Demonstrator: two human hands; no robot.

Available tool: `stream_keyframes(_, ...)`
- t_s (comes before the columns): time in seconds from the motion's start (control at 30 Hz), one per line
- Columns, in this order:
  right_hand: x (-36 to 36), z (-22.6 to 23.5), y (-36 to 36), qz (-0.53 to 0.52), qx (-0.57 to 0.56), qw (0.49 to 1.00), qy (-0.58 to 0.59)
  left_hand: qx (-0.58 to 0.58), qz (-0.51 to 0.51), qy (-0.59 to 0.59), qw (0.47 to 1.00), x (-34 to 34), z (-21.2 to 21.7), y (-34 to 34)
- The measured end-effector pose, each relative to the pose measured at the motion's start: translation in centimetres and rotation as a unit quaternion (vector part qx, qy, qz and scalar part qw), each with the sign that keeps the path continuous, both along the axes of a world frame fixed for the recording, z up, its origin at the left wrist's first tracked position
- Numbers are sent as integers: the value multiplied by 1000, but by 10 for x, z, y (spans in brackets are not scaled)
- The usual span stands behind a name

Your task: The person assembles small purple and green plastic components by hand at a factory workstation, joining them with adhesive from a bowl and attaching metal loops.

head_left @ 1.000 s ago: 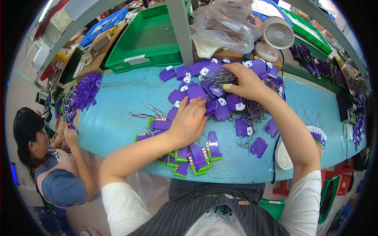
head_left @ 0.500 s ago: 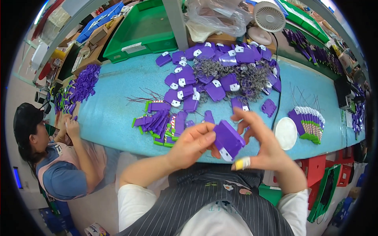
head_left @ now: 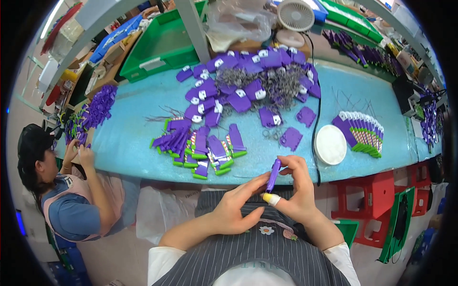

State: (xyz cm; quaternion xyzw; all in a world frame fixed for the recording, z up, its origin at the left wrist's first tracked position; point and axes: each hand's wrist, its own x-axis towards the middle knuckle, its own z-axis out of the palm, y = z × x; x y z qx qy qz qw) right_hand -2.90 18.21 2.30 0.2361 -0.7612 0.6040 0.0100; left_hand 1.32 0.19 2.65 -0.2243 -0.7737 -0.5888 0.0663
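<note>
A purple plastic case (head_left: 274, 175), seen edge-on, is upright over the table's front edge. My right hand (head_left: 296, 195) pinches it between the fingers and a thumb wrapped in yellow and white tape. Beside it, my left hand (head_left: 237, 206) is open, fingers stretched toward the case and thumb apart; whether its fingertips touch the case, I cannot tell. Two loose purple plates (head_left: 291, 138) lie beyond my hands. To the left is a cluster of purple pieces with green ends (head_left: 193, 147). Farther back spreads a heap of purple cases with white corners (head_left: 239, 99).
Grey metal rings (head_left: 281, 83) are piled among the cases. On the right are a white round dish (head_left: 330, 145), a black cable (head_left: 318, 109) and fanned purple-green pieces (head_left: 361, 133). A fan (head_left: 296, 15) and green tray (head_left: 162, 45) stand behind. A co-worker (head_left: 71, 200) sits left.
The purple case has turned from face-on to edge-on. My left hand has opened off it, and my right hand has closed on it. The view has shifted slightly.
</note>
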Motion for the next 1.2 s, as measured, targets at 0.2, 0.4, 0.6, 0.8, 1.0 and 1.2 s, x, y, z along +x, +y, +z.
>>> stream_keyframes(0.2,15,-18,-8,-3,115,992,42,-83,-49,-101,990,3,-22,-14)
stream_keyframes(0.4,-1,-25,-14,38,170,980,101,-43,5,-216,975,8,-40,-13)
stream_keyframes(0.6,-35,-21,-11,30,251,966,49,267,87,-419,863,0,-51,-53)
stream_keyframes(0.8,-63,-7,-55,76,333,933,115,272,2,-367,890,8,-48,-85)
stream_keyframes(1.0,-69,-25,-88,175,364,896,183,289,150,-306,895,-9,-53,-72)
stream_keyframes(1.2,-62,-36,-48,171,282,939,95,226,147,-328,905,-19,-47,-56)
